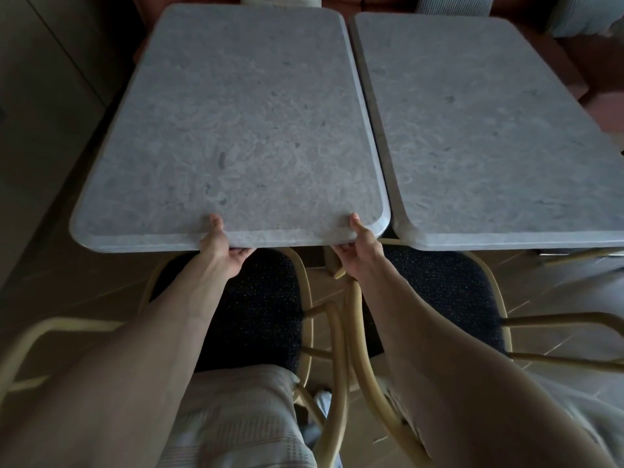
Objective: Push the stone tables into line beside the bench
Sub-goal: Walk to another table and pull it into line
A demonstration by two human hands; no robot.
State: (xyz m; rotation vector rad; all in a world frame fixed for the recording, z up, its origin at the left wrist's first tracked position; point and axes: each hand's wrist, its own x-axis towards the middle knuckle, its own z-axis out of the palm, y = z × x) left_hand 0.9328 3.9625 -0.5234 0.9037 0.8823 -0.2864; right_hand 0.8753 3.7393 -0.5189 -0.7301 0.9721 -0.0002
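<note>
Two grey stone tables stand side by side with a thin gap between them. The left table (243,123) fills the middle of the view; the right table (489,130) reaches the right edge. My left hand (221,243) grips the near edge of the left table, thumb on top and fingers curled underneath. My right hand (354,243) grips the same edge near its right corner in the same way. The reddish bench (570,67) runs behind both tables at the far side.
Two chairs with pale bentwood frames and dark speckled seats stand under the near edges: one (256,298) between my arms, one (445,292) to the right. Cushions (574,15) lie on the bench. A wall (40,96) stands close on the left. Tiled floor below.
</note>
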